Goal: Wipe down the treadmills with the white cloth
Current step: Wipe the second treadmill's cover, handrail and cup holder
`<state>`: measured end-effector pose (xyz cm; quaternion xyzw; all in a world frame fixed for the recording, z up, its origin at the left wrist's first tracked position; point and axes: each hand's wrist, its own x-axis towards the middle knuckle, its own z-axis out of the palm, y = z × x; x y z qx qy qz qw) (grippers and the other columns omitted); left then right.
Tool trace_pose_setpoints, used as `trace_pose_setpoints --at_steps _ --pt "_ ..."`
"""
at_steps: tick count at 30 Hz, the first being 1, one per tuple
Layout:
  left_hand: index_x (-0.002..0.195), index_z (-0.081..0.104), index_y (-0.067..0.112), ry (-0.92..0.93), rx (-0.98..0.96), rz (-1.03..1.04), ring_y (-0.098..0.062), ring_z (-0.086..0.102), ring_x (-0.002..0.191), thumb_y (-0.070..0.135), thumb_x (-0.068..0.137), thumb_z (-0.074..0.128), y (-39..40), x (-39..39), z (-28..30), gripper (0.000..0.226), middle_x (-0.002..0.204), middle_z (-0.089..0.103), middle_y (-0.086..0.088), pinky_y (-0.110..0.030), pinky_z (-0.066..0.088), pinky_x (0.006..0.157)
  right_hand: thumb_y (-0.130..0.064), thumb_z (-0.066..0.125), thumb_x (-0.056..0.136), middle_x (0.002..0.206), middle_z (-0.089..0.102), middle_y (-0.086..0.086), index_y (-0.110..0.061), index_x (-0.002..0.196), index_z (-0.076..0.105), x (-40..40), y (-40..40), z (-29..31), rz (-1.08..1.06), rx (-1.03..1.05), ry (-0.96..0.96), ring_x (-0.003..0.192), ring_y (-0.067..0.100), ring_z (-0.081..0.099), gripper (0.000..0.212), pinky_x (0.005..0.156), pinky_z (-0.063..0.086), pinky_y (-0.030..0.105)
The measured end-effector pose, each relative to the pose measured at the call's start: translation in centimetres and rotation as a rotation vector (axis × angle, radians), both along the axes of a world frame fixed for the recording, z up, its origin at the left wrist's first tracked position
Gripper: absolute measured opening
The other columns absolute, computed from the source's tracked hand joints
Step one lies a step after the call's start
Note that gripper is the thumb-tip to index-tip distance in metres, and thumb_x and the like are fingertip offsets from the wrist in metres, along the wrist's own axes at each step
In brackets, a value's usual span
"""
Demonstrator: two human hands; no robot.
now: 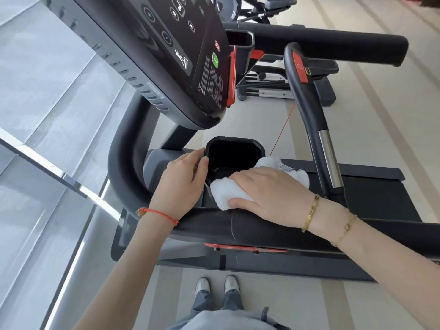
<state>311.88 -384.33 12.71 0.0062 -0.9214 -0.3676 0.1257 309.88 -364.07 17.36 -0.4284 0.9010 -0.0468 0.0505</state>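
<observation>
A black treadmill fills the view, its handrail point(123, 163) curving round on the left. Its control console point(166, 55) slopes up at the top. Below the console sits a black cup holder tray point(234, 145). My right hand point(269, 196) lies over the bunched white cloth point(223, 192) and grips it against the near edge of the tray. My left hand point(181, 184) holds the tray's left rim, fingers curled at its edge. The cloth's far end with a label point(287, 167) sticks out beyond my right hand.
A curved black side handle point(307, 110) with a red stop button and chrome section rises at the right. The treadmill belt point(371, 186) lies beyond it. Another exercise machine point(285, 89) stands behind. A glass wall point(47, 139) runs along the left. My shoes point(216, 285) stand on pale floor.
</observation>
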Motion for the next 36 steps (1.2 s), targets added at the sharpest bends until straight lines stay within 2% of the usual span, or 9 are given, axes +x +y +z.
trace_pose_setpoints --at_steps 6,9,14,16,19,23,26,29,36 --pt "0.102 0.063 0.007 -0.022 0.024 -0.013 -0.012 0.051 0.076 0.024 0.101 0.036 -0.1 -0.3 0.0 0.032 0.073 0.062 -0.003 -0.02 0.04 0.067 -0.057 0.032 0.097 0.074 0.042 -0.01 -0.023 0.085 0.032 -0.1 -2.8 -0.5 -0.032 -0.021 0.041 0.065 0.016 0.045 0.036 0.057 0.031 0.033" --pt "0.108 0.066 0.016 -0.009 0.032 -0.02 -0.001 0.055 0.07 0.03 0.101 0.04 -0.1 -0.2 0.2 0.031 0.065 0.054 0.009 -0.008 0.039 0.064 -0.054 0.04 0.096 0.083 0.052 -0.008 -0.02 0.091 0.043 0.0 -0.2 -0.5 -0.005 -0.104 -0.038 0.079 0.016 0.052 0.035 0.066 0.036 0.032" --pt "0.132 0.059 0.019 -0.029 0.041 0.004 0.012 0.058 0.074 0.032 0.098 0.05 -0.2 -0.2 -0.1 0.037 0.091 0.062 0.013 0.002 0.039 0.072 -0.043 0.049 0.095 0.111 0.063 0.004 -0.01 0.117 0.06 0.3 2.2 -0.7 0.013 -0.198 -0.045 0.115 0.02 0.053 0.042 0.094 0.033 0.018" --pt "0.133 0.058 0.019 -0.02 0.03 -0.004 0.014 0.058 0.075 0.032 0.098 0.051 -0.2 -0.2 -0.1 0.038 0.093 0.061 0.014 0.001 0.04 0.073 -0.044 0.047 0.095 0.133 0.054 0.0 -0.014 0.13 0.054 0.6 2.4 -0.8 -0.06 -0.248 -0.093 0.139 0.013 0.032 0.046 0.105 0.021 0.015" --pt "0.133 0.058 0.02 -0.007 0.028 -0.01 0.017 0.057 0.075 0.032 0.097 0.052 -0.2 -0.3 -0.3 0.038 0.094 0.06 0.016 -0.004 0.042 0.074 -0.047 0.04 0.095 0.158 0.019 -0.012 -0.027 0.145 0.034 1.1 3.0 -0.9 -0.254 -0.351 -0.284 0.146 0.001 0.004 0.054 0.118 0.018 0.031" --pt "0.134 0.058 0.019 0.004 0.014 -0.006 0.015 0.057 0.072 0.031 0.097 0.052 -0.2 -0.3 -0.5 0.039 0.095 0.06 0.014 -0.001 0.038 0.072 -0.051 0.036 0.097 0.158 -0.01 -0.023 -0.046 0.148 0.014 2.0 2.9 -0.9 -0.434 -0.336 -0.399 0.145 0.015 0.021 0.055 0.109 0.037 0.049" --pt "0.134 0.058 0.019 0.006 0.022 -0.014 0.011 0.058 0.073 0.031 0.097 0.052 -0.2 -0.3 -0.5 0.039 0.095 0.06 0.013 -0.011 0.046 0.075 -0.049 0.033 0.099 0.161 -0.004 -0.013 -0.039 0.15 0.009 2.2 1.9 -1.3 -0.542 -0.355 -0.344 0.138 0.022 0.035 0.058 0.104 0.041 0.042" --pt "0.134 0.058 0.02 0.003 0.024 -0.015 0.012 0.058 0.074 0.031 0.097 0.051 -0.2 -0.2 -0.5 0.038 0.094 0.062 0.013 -0.001 0.04 0.072 -0.046 0.034 0.1 0.162 0.0 -0.006 -0.028 0.151 0.009 2.1 0.5 -1.8 -0.621 -0.396 -0.2 0.131 0.021 0.045 0.06 0.091 0.044 0.031" --pt "0.133 0.058 0.02 -0.006 0.019 -0.007 0.009 0.057 0.074 0.031 0.097 0.051 -0.1 -0.3 -0.5 0.039 0.095 0.062 0.012 -0.016 0.044 0.075 -0.033 0.041 0.102 0.159 0.017 0.003 -0.016 0.149 0.019 -3.7 -0.5 -1.8 -0.584 -0.417 -0.25 0.136 0.026 0.037 0.055 0.093 0.035 0.03"
